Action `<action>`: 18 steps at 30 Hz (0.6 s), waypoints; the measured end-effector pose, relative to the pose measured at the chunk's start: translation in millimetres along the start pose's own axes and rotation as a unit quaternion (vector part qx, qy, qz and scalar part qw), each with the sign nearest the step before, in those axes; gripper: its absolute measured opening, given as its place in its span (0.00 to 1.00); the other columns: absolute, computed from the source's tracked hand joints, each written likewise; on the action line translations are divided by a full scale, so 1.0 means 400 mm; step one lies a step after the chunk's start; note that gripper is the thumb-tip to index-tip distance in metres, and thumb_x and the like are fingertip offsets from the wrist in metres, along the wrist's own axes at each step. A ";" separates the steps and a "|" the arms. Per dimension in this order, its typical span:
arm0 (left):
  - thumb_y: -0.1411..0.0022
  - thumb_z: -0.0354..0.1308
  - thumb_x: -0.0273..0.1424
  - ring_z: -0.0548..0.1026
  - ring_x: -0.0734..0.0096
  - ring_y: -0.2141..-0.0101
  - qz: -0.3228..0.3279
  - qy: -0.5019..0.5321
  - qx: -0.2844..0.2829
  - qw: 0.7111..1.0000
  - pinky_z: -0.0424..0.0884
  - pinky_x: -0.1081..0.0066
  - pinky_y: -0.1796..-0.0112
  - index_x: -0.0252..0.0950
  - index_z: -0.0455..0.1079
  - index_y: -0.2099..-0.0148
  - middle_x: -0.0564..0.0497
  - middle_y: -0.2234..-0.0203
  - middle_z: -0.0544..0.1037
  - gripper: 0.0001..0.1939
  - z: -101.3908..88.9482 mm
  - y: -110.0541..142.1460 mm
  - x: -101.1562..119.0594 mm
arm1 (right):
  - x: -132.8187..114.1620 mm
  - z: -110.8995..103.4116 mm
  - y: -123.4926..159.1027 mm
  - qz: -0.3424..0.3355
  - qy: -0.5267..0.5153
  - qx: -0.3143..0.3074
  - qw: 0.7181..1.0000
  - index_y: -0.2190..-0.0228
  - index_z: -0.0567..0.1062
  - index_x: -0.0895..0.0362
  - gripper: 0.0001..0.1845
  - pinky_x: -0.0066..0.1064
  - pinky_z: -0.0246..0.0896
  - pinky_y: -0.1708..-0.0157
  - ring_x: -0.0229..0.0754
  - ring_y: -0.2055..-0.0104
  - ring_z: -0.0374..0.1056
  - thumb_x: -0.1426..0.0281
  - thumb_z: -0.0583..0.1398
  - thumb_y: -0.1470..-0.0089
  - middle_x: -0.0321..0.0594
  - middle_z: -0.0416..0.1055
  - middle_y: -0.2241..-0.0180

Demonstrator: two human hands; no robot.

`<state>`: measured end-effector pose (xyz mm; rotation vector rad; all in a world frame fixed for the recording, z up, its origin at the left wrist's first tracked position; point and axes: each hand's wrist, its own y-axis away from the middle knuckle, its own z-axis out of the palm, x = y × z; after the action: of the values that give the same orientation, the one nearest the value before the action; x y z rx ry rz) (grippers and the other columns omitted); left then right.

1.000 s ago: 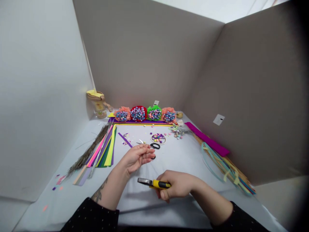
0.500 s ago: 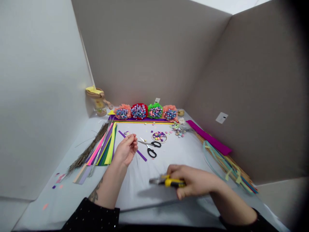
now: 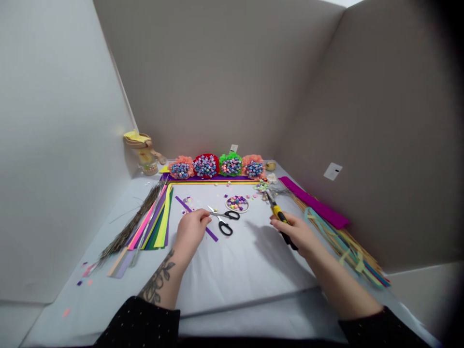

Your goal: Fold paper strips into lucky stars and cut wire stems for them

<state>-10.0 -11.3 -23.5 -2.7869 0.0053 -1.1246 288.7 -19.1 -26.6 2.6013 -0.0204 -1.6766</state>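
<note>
My right hand [image 3: 295,234] is closed on yellow-and-black pliers [image 3: 279,215], their metal jaws pointing away toward the wire-stemmed paper stars [image 3: 264,187] at the back right. Fingers pinched together, my left hand [image 3: 193,229] is over the middle of the table; what it holds, if anything, is too small or hidden to make out. Beside its fingertips lie open scissors [image 3: 226,227] with black handles. A purple paper strip [image 3: 212,235] passes partly behind the left hand. Just past the scissors is a round dish [image 3: 237,204] of small coloured paper stars.
Four-sided walls aside, several star bouquets [image 3: 206,166] line the back. Dark wire stems [image 3: 126,227] and coloured paper strips [image 3: 159,224] lie left. A magenta sheet [image 3: 315,203] and tied strips [image 3: 348,246] lie right. A lidded cup [image 3: 145,154] stands back left.
My right hand has carried the pliers forward and turned them from pointing left to pointing away. My left hand has moved slightly down and rotated, its fingers still pinched.
</note>
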 end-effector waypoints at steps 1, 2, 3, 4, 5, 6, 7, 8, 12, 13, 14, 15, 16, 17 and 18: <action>0.46 0.55 0.31 0.75 0.62 0.67 -0.010 -0.008 0.003 1.000 0.65 0.67 0.65 0.39 0.76 0.65 0.48 0.70 0.80 0.09 0.000 -0.004 -0.003 | -0.020 0.011 -0.015 -0.005 -0.013 -0.009 1.000 0.72 0.73 0.58 0.18 0.28 0.48 0.76 0.37 0.76 0.56 0.56 0.62 0.56 0.34 0.63 0.79; 0.46 0.56 0.32 0.75 0.62 0.67 -0.016 -0.010 0.009 1.000 0.66 0.67 0.64 0.39 0.76 0.65 0.48 0.69 0.80 0.09 -0.001 -0.008 -0.007 | -0.042 0.024 -0.032 -0.014 -0.025 -0.023 0.999 0.72 0.73 0.58 0.17 0.28 0.48 0.76 0.37 0.76 0.56 0.56 0.62 0.56 0.34 0.62 0.79; 0.46 0.56 0.32 0.76 0.61 0.66 -0.018 -0.009 0.017 1.000 0.66 0.66 0.63 0.39 0.76 0.64 0.47 0.68 0.81 0.09 -0.001 -0.012 -0.011 | -0.063 0.039 -0.050 -0.024 -0.036 -0.040 0.998 0.72 0.73 0.58 0.17 0.28 0.48 0.76 0.37 0.76 0.56 0.56 0.62 0.56 0.34 0.62 0.79; 0.46 0.57 0.33 0.76 0.61 0.65 -0.021 -0.002 0.026 0.999 0.66 0.66 0.62 0.39 0.77 0.65 0.47 0.68 0.81 0.09 0.000 -0.016 -0.015 | -0.083 0.056 -0.067 -0.037 -0.051 -0.052 0.997 0.73 0.73 0.58 0.16 0.28 0.49 0.76 0.37 0.76 0.56 0.56 0.62 0.55 0.33 0.61 0.79; 0.47 0.57 0.33 0.76 0.60 0.65 -0.022 0.007 0.034 0.999 0.67 0.65 0.60 0.40 0.77 0.65 0.47 0.67 0.81 0.09 0.000 -0.020 -0.019 | -0.100 0.075 -0.083 -0.049 -0.066 -0.063 0.995 0.74 0.73 0.58 0.16 0.28 0.50 0.75 0.37 0.75 0.56 0.57 0.62 0.55 0.33 0.62 0.79; 0.47 0.58 0.34 0.76 0.60 0.64 -0.021 0.017 0.043 0.999 0.67 0.65 0.59 0.40 0.77 0.65 0.48 0.67 0.81 0.09 0.002 -0.023 -0.023 | -0.113 0.095 -0.099 -0.059 -0.078 -0.078 0.992 0.74 0.73 0.58 0.15 0.28 0.51 0.73 0.37 0.74 0.57 0.57 0.62 0.55 0.34 0.63 0.78; 0.47 0.58 0.34 0.77 0.60 0.64 -0.019 0.025 0.052 0.998 0.67 0.65 0.59 0.40 0.77 0.65 0.48 0.67 0.81 0.09 0.003 -0.026 -0.027 | -0.122 0.115 -0.113 -0.071 -0.090 -0.091 0.989 0.74 0.73 0.58 0.15 0.28 0.53 0.71 0.37 0.73 0.58 0.58 0.62 0.55 0.34 0.64 0.76; 0.47 0.58 0.35 0.77 0.60 0.63 -0.018 0.034 0.061 0.997 0.67 0.64 0.58 0.41 0.77 0.65 0.48 0.67 0.81 0.09 0.006 -0.028 -0.031 | -0.125 0.134 -0.125 -0.084 -0.104 -0.103 0.986 0.74 0.73 0.58 0.14 0.28 0.54 0.69 0.38 0.71 0.60 0.59 0.62 0.55 0.34 0.65 0.75; 0.49 0.60 0.34 0.77 0.60 0.63 -0.019 0.077 0.082 0.994 0.68 0.65 0.58 0.42 0.78 0.66 0.50 0.67 0.81 0.08 0.017 -0.039 -0.040 | -0.091 0.186 -0.153 -0.106 -0.124 -0.136 0.977 0.74 0.74 0.59 0.14 0.29 0.55 0.65 0.39 0.68 0.62 0.59 0.61 0.54 0.35 0.66 0.73; 0.49 0.60 0.34 0.78 0.61 0.64 -0.021 0.087 0.081 0.993 0.69 0.65 0.58 0.42 0.78 0.66 0.51 0.67 0.82 0.08 0.020 -0.041 -0.041 | -0.078 0.191 -0.154 -0.106 -0.119 -0.136 0.978 0.75 0.73 0.59 0.14 0.30 0.55 0.65 0.40 0.68 0.62 0.59 0.61 0.54 0.36 0.66 0.73; 0.49 0.61 0.34 0.78 0.61 0.64 -0.024 0.093 0.079 0.992 0.69 0.66 0.58 0.42 0.78 0.66 0.51 0.67 0.82 0.07 0.023 -0.044 -0.042 | -0.065 0.193 -0.154 -0.109 -0.113 -0.136 0.978 0.75 0.73 0.59 0.14 0.30 0.56 0.65 0.40 0.68 0.62 0.60 0.62 0.54 0.36 0.66 0.73; 0.50 0.61 0.33 0.78 0.61 0.64 -0.027 0.096 0.078 0.992 0.69 0.66 0.58 0.42 0.78 0.66 0.51 0.67 0.82 0.07 0.025 -0.045 -0.042 | -0.054 0.193 -0.153 -0.113 -0.107 -0.134 0.979 0.76 0.73 0.59 0.14 0.30 0.56 0.64 0.40 0.67 0.62 0.60 0.62 0.54 0.37 0.67 0.73; 0.49 0.61 0.33 0.78 0.61 0.64 -0.031 0.095 0.078 0.992 0.69 0.66 0.58 0.42 0.78 0.66 0.51 0.67 0.82 0.07 0.027 -0.046 -0.042 | -0.047 0.192 -0.151 -0.117 -0.102 -0.134 0.979 0.76 0.73 0.59 0.14 0.30 0.56 0.64 0.41 0.67 0.63 0.60 0.62 0.54 0.37 0.67 0.72; 0.49 0.61 0.34 0.78 0.61 0.64 -0.034 0.094 0.079 0.992 0.69 0.66 0.58 0.42 0.78 0.66 0.51 0.67 0.82 0.07 0.028 -0.045 -0.043 | -0.043 0.190 -0.148 -0.121 -0.098 -0.135 0.979 0.76 0.73 0.59 0.13 0.30 0.56 0.63 0.41 0.66 0.63 0.61 0.62 0.53 0.38 0.67 0.72; 0.49 0.61 0.34 0.78 0.60 0.64 -0.035 0.092 0.082 0.992 0.69 0.66 0.58 0.42 0.78 0.66 0.51 0.67 0.82 0.07 0.029 -0.045 -0.043 | -0.042 0.189 -0.144 -0.124 -0.096 -0.137 0.978 0.76 0.74 0.59 0.13 0.30 0.56 0.63 0.41 0.66 0.63 0.60 0.62 0.53 0.38 0.68 0.71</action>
<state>-15.3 8.9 -41.3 -2.5495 -0.1601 -1.3310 212.2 36.8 -45.0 2.3096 0.5089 -1.8480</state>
